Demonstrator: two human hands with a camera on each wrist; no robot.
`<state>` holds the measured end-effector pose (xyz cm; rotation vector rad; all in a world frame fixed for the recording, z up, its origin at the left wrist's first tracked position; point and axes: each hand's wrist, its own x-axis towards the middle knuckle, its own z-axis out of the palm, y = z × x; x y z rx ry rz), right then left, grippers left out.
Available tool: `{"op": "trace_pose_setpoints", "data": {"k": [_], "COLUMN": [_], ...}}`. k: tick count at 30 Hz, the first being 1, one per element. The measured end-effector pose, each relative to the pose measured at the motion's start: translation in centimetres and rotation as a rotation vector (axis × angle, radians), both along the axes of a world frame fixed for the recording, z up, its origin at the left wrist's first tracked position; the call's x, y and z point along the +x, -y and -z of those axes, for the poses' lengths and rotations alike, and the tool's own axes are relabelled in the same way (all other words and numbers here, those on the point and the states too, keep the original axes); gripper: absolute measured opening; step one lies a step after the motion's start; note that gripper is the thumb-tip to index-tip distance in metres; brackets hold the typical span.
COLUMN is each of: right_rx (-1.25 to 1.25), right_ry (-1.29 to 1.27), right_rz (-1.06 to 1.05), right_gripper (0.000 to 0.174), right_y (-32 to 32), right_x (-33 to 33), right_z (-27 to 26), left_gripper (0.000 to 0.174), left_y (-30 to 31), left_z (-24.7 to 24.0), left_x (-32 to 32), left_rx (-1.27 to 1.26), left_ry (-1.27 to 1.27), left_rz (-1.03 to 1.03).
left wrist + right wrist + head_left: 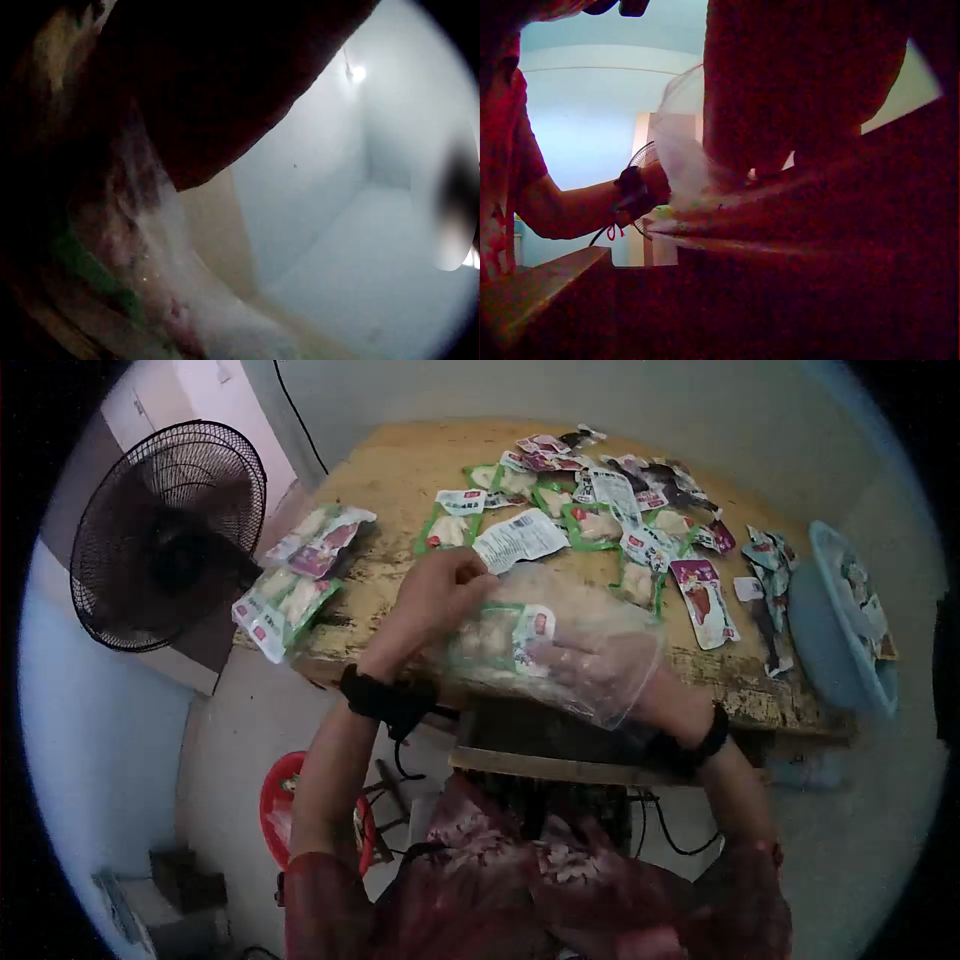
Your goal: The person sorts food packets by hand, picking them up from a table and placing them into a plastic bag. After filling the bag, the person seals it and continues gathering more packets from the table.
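A clear plastic bag (625, 622) lies at the table's near edge, and a green-edged food packet (490, 640) shows through its film. My left hand (435, 600) pinches the bag's far left side with curled fingers. Reaching in from the right, my right hand (590, 660) is covered by the film, its fingers extended onto the packet's right end. In the left wrist view the packet and film (161, 232) are blurred below a dark hand. The right wrist view shows the right hand (795, 90) as a dark shape over the bag's film (682, 180).
Several food packets (705, 603) spread over the worn wooden table (400, 460); a pile of packets (290, 595) sits at its left edge. A blue basin (840, 630) leans at the right. A fan (165, 535) stands left, a red basin (275, 800) below, an open drawer (540, 765) in front.
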<state>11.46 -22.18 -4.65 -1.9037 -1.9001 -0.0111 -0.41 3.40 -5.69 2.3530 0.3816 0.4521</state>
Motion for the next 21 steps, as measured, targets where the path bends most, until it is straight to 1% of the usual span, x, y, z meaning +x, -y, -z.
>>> {"op": "trace_pose_setpoints", "data": {"k": [1, 2, 4, 7, 10, 11, 13, 14, 17, 18, 19, 21], "right_rx": [-0.008, -0.012, 0.096, 0.023, 0.022, 0.026, 0.051, 0.021, -0.028, -0.019, -0.011, -0.062], "right_ry": [0.078, 0.155, 0.206, 0.284, 0.289, 0.285, 0.263, 0.297, 0.343, 0.319, 0.296, 0.328], "right_rz": [-0.03, -0.06, -0.136, -0.111, -0.067, -0.057, -0.066, -0.048, -0.02, -0.028, -0.036, -0.042], "right_gripper": [0.041, 0.042, 0.043, 0.044, 0.042, 0.041, 0.042, 0.042, 0.042, 0.041, 0.041, 0.042], "right_y": [0.3, 0.5, 0.1, 0.1, 0.0, 0.0, -0.1, -0.1, -0.2, -0.3, -0.4, -0.3], "right_x": [0.4, 0.8, 1.3, 0.8, 0.7, 0.7, 0.8, 0.7, 0.6, 0.4, 0.2, -0.2], "right_z": [0.7, 1.3, 1.9, 1.3, 1.8, 2.0, 2.0, 2.1, 2.0, 1.6, 1.2, 0.4], "left_gripper": [0.034, 0.032, 0.028, 0.025, 0.026, 0.026, 0.027, 0.027, 0.026, 0.029, 0.031, 0.034], "left_y": [-0.2, -0.5, -0.9, -0.8, -1.0, -0.9, 0.6, 1.2, 3.1, 3.9, 4.3, 5.0], "left_z": [0.4, 1.2, 2.4, 3.4, 3.2, 3.0, -0.3, -1.2, -2.2, -2.7, -2.1, -0.9], "left_x": [0.3, 0.9, 1.7, 1.6, 1.2, 0.8, -1.0, -1.9, -4.9, -5.6, -5.9, -6.1], "left_rx": [-0.055, -0.114, -0.227, -0.033, -0.026, 0.012, 0.092, 0.123, 0.25, 0.425, 0.52, 0.71], "left_ry": [0.016, 0.112, 0.306, 0.337, 0.322, 0.326, 0.333, 0.472, 0.357, 0.264, 0.243, 0.198], "left_rz": [0.011, -0.059, -0.203, -0.254, -0.291, -0.329, -0.401, -0.355, -0.198, -0.152, -0.089, 0.043]}}
